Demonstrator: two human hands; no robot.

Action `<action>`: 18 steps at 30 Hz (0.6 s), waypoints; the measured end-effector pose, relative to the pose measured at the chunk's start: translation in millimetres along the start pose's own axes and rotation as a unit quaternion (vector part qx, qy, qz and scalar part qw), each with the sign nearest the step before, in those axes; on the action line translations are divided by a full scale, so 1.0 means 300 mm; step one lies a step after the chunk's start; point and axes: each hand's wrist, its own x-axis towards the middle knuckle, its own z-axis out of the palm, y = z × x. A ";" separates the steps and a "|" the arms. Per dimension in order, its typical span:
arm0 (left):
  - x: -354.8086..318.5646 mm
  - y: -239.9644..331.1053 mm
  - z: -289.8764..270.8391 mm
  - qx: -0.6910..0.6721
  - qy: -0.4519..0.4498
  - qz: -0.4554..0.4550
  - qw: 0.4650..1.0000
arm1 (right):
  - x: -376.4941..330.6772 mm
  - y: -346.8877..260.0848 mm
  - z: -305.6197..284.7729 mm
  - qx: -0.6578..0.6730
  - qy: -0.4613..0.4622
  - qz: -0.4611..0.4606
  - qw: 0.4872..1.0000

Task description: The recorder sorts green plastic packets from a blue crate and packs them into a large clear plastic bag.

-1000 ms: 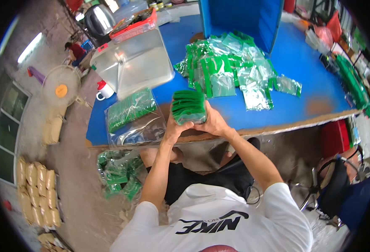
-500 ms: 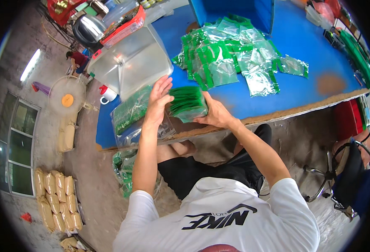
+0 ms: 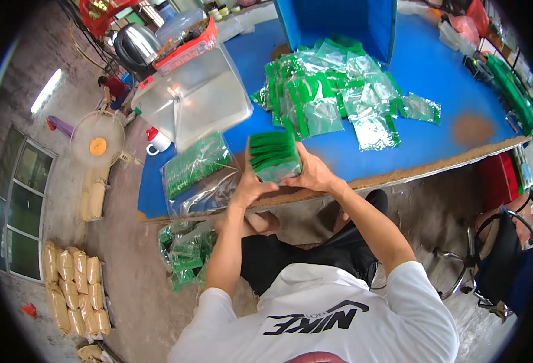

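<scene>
From my remote seat I look down on a wide blue tabletop (image 3: 423,85), its front edge bare and worn. At its back stands a blue upright box (image 3: 339,24); to the left lies a clear plastic tray (image 3: 194,97). A loose heap of clear packets with green header strips (image 3: 333,91) spreads across the middle. Nearer the edge sits a clear bag stuffed with green packets (image 3: 197,166), and more green packets lie on the floor (image 3: 188,257) beneath. Smallest of all, at the tabletop's near edge, is the stack of green packets (image 3: 272,156). The left hand (image 3: 249,186) presses its left side and the right hand (image 3: 312,174) its right – both grips clenched on it. I judge it light, soft and slippery, likely to fan apart, so squeezing both ends squarely suits it.
</scene>
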 end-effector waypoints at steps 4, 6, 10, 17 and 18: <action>-0.010 -0.036 0.043 0.094 0.054 0.033 0.994 | -0.012 0.013 0.006 -0.021 -0.010 -0.040 0.999; 0.005 -0.015 0.056 0.027 0.001 -0.002 1.000 | -0.033 0.034 -0.005 -0.040 -0.027 -0.038 0.998; -0.035 -0.018 0.032 0.200 0.034 0.072 0.977 | -0.019 0.020 0.017 -0.055 -0.040 -0.001 0.998; -0.072 0.115 0.081 0.063 0.084 0.010 0.994 | -0.017 -0.044 -0.010 0.037 -0.139 0.058 0.988; -0.091 0.086 0.081 0.010 0.081 0.017 0.997 | -0.048 -0.129 -0.014 -0.005 -0.092 0.024 0.995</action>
